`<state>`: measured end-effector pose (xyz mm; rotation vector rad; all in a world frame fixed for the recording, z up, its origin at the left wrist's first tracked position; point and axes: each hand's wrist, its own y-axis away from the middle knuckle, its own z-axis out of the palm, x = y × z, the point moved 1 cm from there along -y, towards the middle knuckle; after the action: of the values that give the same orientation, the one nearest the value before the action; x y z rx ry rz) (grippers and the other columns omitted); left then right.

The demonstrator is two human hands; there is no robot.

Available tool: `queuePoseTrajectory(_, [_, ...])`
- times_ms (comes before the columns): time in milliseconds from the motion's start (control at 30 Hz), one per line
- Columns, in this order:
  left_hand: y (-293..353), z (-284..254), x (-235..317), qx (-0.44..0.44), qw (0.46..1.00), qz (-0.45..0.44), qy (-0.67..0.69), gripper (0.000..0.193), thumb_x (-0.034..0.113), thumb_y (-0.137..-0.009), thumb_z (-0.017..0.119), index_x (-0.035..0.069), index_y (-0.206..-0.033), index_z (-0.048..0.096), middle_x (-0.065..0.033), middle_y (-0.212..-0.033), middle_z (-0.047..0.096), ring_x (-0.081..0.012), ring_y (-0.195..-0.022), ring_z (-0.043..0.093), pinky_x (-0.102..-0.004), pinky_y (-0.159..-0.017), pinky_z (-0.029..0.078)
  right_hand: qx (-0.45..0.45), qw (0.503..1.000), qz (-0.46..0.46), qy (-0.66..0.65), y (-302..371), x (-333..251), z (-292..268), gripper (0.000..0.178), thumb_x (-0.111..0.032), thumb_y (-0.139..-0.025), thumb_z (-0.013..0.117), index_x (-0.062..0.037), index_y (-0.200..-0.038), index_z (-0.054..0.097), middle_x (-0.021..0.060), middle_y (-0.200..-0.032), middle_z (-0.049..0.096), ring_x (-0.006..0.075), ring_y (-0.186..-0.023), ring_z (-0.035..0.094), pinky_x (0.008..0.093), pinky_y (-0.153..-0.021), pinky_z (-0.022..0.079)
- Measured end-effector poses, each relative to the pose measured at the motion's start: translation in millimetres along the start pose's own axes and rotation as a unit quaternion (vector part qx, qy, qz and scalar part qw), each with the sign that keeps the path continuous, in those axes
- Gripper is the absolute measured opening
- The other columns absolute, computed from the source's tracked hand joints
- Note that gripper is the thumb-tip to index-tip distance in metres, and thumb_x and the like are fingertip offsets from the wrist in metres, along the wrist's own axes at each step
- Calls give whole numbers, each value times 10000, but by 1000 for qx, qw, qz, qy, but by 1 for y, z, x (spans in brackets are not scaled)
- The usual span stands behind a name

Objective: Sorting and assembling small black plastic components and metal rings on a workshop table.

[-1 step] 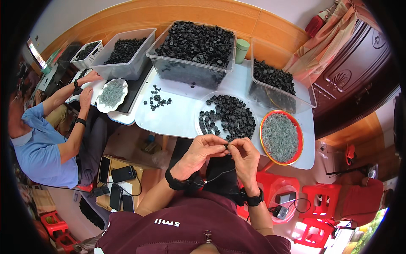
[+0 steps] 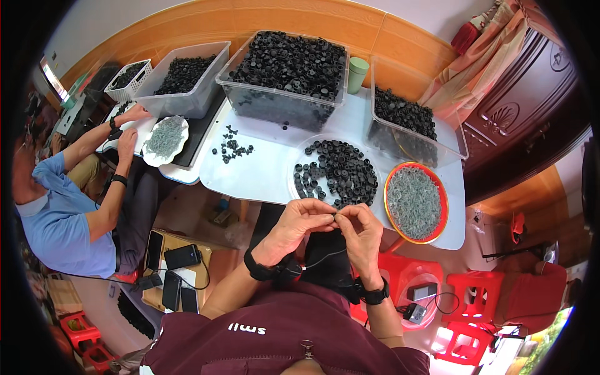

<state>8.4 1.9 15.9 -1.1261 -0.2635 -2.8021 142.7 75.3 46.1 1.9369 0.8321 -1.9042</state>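
My left hand [image 2: 299,226] and my right hand [image 2: 360,232] meet fingertip to fingertip just off the table's front edge. Both are closed in a pinch on one small dark plastic part, almost wholly covered by the fingers now. Just beyond them lies a round clear tray [image 2: 292,172] with many small black plastic caps [image 2: 344,169]. To the right of my hands, a red-rimmed round tray [image 2: 444,209] is heaped with thin, clear greyish plastic pieces [image 2: 414,203].
Clear bins [image 2: 262,103] of black parts line the back of the white table [image 2: 269,181]. Loose black pieces [image 2: 232,149] lie left of centre. A green cup [image 2: 357,76] stands behind. At left, a co-worker [image 2: 81,219] sits beside a white plate [image 2: 182,149] of clear pieces. Red stools [image 2: 472,294] stand at right.
My fingertips have closed in slightly, so the dark part between them shows less. Everything else looks the same.
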Motion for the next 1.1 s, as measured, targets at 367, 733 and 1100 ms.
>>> queuePoseTrajectory(367, [5,-2,-4,16,1000,-19,5,139,30,-826,622,-38,-947,624,-119,-878,654,-155,-759,655,-241,-709,553,88,993,-57,43,16,12,9,91,31,-770,648,17,-860,644,55,-782,567,109,-691,570,213,-602,451])
queuePoseTrajectory(733, [3,-6,-22,40,997,-44,43,123,45,-849,594,-13,-951,633,-106,-876,657,-136,-734,649,-233,-699,545,123,984,-89,93,20,22,10,113,26,-754,661,7,-865,651,77,-752,563,152,-660,549,243,-588,440])
queuePoseTrajectory(1100, [2,-8,-25,44,998,-46,20,130,61,-853,597,-10,-959,622,-82,-837,653,-114,-700,638,-212,-675,541,81,981,-117,133,19,23,7,116,48,-751,644,19,-863,635,98,-777,574,180,-687,575,260,-613,462])
